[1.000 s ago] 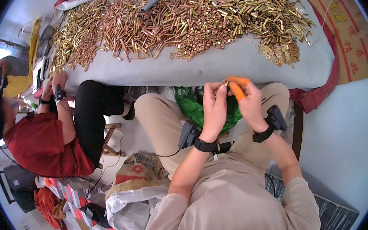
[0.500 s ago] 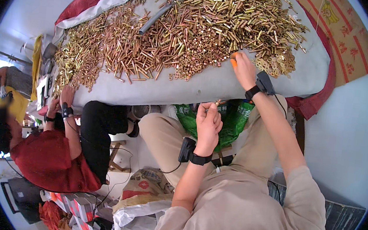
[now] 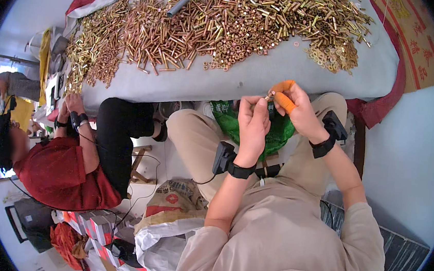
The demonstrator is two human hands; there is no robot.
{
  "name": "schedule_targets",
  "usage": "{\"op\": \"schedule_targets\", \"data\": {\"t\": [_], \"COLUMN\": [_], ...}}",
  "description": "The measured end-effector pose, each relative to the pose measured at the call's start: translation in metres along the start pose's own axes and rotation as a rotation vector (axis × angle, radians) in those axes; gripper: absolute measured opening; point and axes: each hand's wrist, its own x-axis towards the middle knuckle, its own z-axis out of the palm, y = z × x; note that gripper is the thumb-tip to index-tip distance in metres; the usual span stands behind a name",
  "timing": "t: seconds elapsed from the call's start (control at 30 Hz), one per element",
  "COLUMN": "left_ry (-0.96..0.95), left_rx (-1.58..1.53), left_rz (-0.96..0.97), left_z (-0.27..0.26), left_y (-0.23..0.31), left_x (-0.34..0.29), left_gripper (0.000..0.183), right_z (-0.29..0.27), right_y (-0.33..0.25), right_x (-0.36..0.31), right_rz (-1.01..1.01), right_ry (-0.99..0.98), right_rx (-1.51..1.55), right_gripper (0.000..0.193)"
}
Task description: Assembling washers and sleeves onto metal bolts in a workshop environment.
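In front of the near edge of the table (image 3: 174,90), a small metal piece (image 3: 269,95) is sitting at the meeting fingertips of both hands, clear of the tabletop. The left hand (image 3: 253,119) is pinching it narrowly between thumb and forefinger, its other fingers curling inward. The right hand (image 3: 301,114), wearing orange covers (image 3: 285,103) on thumb and forefinger, is closing on the same piece from the table's right-hand side; its grip is looking narrow too.

The work on this one piece is seeming partway along, judging by both hands being at it. Whether it is already carrying more than one part is too small to tell. Plenty is remaining loose: rods (image 3: 289,18) are spreading over most of the table, nuts (image 3: 251,40) are gathering toward its near edge, and washers (image 3: 332,60) are lying near its right end. A green bag (image 3: 284,133) is resting below the near edge, its contents not showing, so no finished count is offering itself.

The piece's long axis is apparently slanting, running from the left fingertips up toward the right ones and the table. Which end is leading cannot be told, the fingers covering much of it.
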Motion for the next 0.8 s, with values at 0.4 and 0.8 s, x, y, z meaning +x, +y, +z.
{"op": "schedule_targets", "data": {"t": [0.4, 0.8], "left_ry": [-0.223, 0.028], "left_rx": [0.017, 0.378], "left_rz": [-0.152, 0.268], "left_z": [-0.01, -0.014], "left_y": [0.013, -0.012], "left_x": [-0.013, -0.002], "left_gripper": [0.012, 0.014], "right_z": [-0.003, 0.017], "right_y": [-0.002, -0.015], "right_x": [-0.022, -0.055], "right_rz": [-0.222, 0.208], "right_ry": [-0.022, -0.269], "right_rx": [-0.249, 0.198], "right_gripper": [0.016, 0.064]}}
